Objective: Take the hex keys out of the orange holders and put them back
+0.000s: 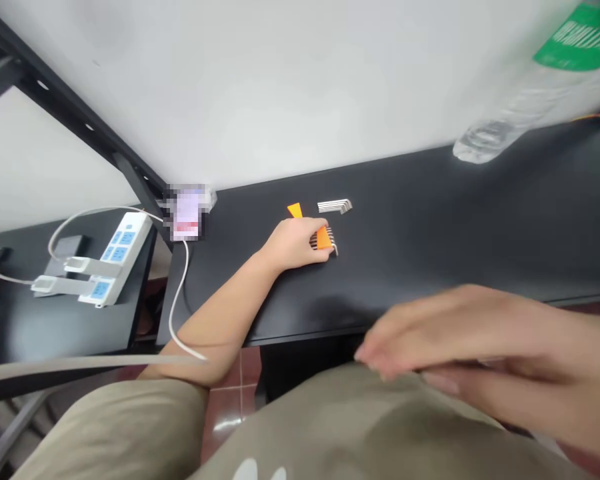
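On the black desk (405, 207), my left hand (297, 243) is closed around an orange hex key holder (324, 238). Several metal keys stick out along its sides, and one bent end rests near the desk surface. A second orange part (295, 210) shows behind my knuckles; whether it joins the holder is hidden. Just beyond the fingers lies a row of silver hex keys (334, 205), side by side. My right hand (430, 333) hovers above my lap near the desk's front edge, blurred, its fingers stretched out and thumb apart, with nothing visible in it.
A clear plastic bottle with a green label (575, 40) stands at the back right. A pixelated phone-like screen (187, 212) is near the wall at left. A white power strip (117, 257) with plugs sits on another desk, and a white cable (174, 320) crosses my left forearm.
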The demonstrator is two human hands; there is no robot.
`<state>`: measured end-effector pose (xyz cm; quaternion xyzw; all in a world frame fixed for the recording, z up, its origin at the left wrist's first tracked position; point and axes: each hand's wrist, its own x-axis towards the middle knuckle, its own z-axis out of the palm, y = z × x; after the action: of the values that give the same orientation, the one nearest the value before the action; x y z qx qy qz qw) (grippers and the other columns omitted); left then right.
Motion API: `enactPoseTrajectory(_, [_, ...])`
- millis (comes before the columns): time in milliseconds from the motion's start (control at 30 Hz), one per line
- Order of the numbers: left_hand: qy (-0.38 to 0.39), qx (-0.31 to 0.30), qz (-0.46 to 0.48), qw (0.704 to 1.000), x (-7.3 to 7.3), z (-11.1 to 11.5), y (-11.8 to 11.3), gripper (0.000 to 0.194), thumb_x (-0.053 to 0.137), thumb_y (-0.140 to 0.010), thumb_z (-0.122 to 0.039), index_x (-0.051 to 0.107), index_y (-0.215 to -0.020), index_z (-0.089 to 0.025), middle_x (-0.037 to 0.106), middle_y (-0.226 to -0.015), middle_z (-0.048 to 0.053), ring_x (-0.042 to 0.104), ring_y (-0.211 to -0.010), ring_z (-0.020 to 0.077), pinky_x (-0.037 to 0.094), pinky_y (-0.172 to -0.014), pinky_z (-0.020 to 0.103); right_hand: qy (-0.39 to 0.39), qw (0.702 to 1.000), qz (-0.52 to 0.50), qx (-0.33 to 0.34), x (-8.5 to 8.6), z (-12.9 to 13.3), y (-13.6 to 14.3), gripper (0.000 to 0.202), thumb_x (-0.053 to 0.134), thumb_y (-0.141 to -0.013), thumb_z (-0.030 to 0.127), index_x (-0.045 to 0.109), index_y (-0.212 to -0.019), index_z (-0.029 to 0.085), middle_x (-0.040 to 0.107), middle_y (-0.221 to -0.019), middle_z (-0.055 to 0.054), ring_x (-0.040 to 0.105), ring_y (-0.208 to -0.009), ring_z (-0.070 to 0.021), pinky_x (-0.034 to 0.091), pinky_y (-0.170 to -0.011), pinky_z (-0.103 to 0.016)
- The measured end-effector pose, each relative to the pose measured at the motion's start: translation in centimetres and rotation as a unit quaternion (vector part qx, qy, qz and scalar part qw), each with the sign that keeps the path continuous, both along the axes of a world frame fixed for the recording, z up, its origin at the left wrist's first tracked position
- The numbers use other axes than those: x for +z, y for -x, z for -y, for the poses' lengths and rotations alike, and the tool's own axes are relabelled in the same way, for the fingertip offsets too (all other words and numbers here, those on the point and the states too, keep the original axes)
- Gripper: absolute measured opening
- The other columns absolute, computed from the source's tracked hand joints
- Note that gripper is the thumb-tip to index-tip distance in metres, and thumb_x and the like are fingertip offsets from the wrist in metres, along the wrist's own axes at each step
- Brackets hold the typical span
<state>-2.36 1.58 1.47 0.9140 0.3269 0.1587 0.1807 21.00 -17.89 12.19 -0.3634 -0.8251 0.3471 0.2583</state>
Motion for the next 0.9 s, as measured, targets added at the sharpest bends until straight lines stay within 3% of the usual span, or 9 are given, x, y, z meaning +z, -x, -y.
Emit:
enactPoseTrajectory(67, [0.001, -0.001, 0.001, 1.000, 0.1, 0.0, 0.0, 0.033, 0.070, -0.080, -0.041, 0.068, -0.106, -0.021, 0.072, -0.093, 0.003, 0.065, -0.081, 0.0189, 0.046, -0.072, 0.028, 0.051, 0.993, 0.070, 0.078, -0.2, -4.6, 0.5, 0.030, 0.059, -0.096, 0.025, 0.073, -0.120, 0.038, 0.075, -0.108, -0.005, 0.072, -0.092, -0.0227, 0.060, -0.079, -0.034])
enactPoseTrajectory(100, [0.004, -0.005, 0.001, 1.000, 0.1, 0.0, 0.1, 0.032, 0.070, -0.080, -0.040, 0.067, -0.106, -0.021, 0.072, -0.093, 0.002, 0.065, -0.081, 0.0187, 0.046, -0.071, 0.028, 0.037, 0.994, 0.078, 0.067, -1.1, -6.5, 0.6, 0.027, 0.058, -0.096, 0.025, 0.075, -0.115, 0.035, 0.075, -0.104, -0.005, 0.072, -0.089, -0.0222, 0.059, -0.079, -0.035])
enactPoseTrajectory(200, [0.010, -0.015, -0.001, 1.000, 0.3, -0.1, 0.2, 0.028, 0.070, -0.080, -0.039, 0.067, -0.101, -0.021, 0.071, -0.088, 0.001, 0.064, -0.078, 0.0182, 0.045, -0.068, 0.027, -0.034, 0.994, 0.088, -0.064, -5.6, -10.3, 0.4, 0.023, 0.059, -0.094, 0.026, 0.074, -0.111, 0.028, 0.071, -0.105, -0.008, 0.069, -0.088, -0.0238, 0.056, -0.082, -0.040])
enactPoseTrajectory(267, [0.012, -0.025, 0.007, 1.000, 0.3, -0.2, 0.3, 0.030, 0.070, -0.080, -0.038, 0.067, -0.104, -0.021, 0.070, -0.088, 0.002, 0.064, -0.077, 0.0181, 0.044, -0.067, 0.027, -0.032, 0.983, 0.059, -0.173, -8.6, -11.9, 0.2, 0.035, 0.064, -0.091, 0.031, 0.067, -0.126, 0.026, 0.067, -0.111, -0.010, 0.066, -0.080, -0.0218, 0.056, -0.074, -0.040])
enactPoseTrajectory(367, [0.011, -0.037, 0.024, 0.999, 0.4, -0.3, 0.5, 0.035, 0.067, -0.083, -0.037, 0.066, -0.114, -0.021, 0.068, -0.089, 0.002, 0.063, -0.077, 0.0177, 0.045, -0.069, 0.028, 0.078, 0.985, 0.003, -0.153, -11.1, -13.7, 0.4, 0.060, 0.070, -0.089, 0.039, 0.053, -0.146, 0.029, 0.061, -0.123, -0.011, 0.066, -0.082, -0.0199, 0.058, -0.071, -0.037])
enactPoseTrajectory(467, [0.013, -0.040, 0.031, 0.999, 0.4, -0.4, 0.6, 0.041, 0.063, -0.088, -0.037, 0.061, -0.125, -0.021, 0.067, -0.093, 0.004, 0.062, -0.080, 0.0182, 0.047, -0.072, 0.029, 0.205, 0.968, -0.097, -0.104, -12.0, -14.9, 0.8, 0.070, 0.069, -0.090, 0.039, 0.041, -0.153, 0.031, 0.061, -0.127, -0.010, 0.068, -0.080, -0.0177, 0.058, -0.064, -0.033])
enactPoseTrajectory(567, [0.017, -0.032, 0.015, 0.999, 0.4, -0.6, 0.6, 0.040, 0.059, -0.092, -0.041, 0.060, -0.126, -0.020, 0.066, -0.093, 0.005, 0.062, -0.082, 0.0195, 0.048, -0.072, 0.029, 0.268, 0.938, -0.191, -0.108, -12.8, -15.4, 1.4, 0.070, 0.069, -0.091, 0.033, 0.038, -0.153, 0.029, 0.063, -0.116, -0.008, 0.067, -0.074, -0.0156, 0.055, -0.058, -0.030])
enactPoseTrajectory(767, [0.039, -0.043, 0.004, 0.998, -0.3, -1.1, 0.6, 0.048, 0.061, -0.093, -0.039, 0.054, -0.136, -0.019, 0.064, -0.098, 0.007, 0.062, -0.089, 0.0223, 0.050, -0.078, 0.032, 0.268, 0.913, -0.263, -0.160, -14.5, -15.1, 2.5, 0.058, 0.073, -0.088, 0.034, 0.047, -0.139, 0.025, 0.064, -0.091, -0.001, 0.065, -0.065, -0.0136, 0.053, -0.056, -0.027])
enactPoseTrajectory(900, [0.051, -0.030, 0.023, 0.998, -1.1, -1.3, 0.6, 0.058, 0.065, -0.091, -0.039, 0.050, -0.143, -0.018, 0.066, -0.106, 0.009, 0.064, -0.097, 0.0235, 0.051, -0.085, 0.034, 0.260, 0.920, -0.227, -0.185, -14.5, -15.0, 2.7, 0.043, 0.074, -0.087, 0.040, 0.055, -0.121, 0.022, 0.065, -0.080, 0.000, 0.063, -0.060, -0.0138, 0.051, -0.052, -0.026])
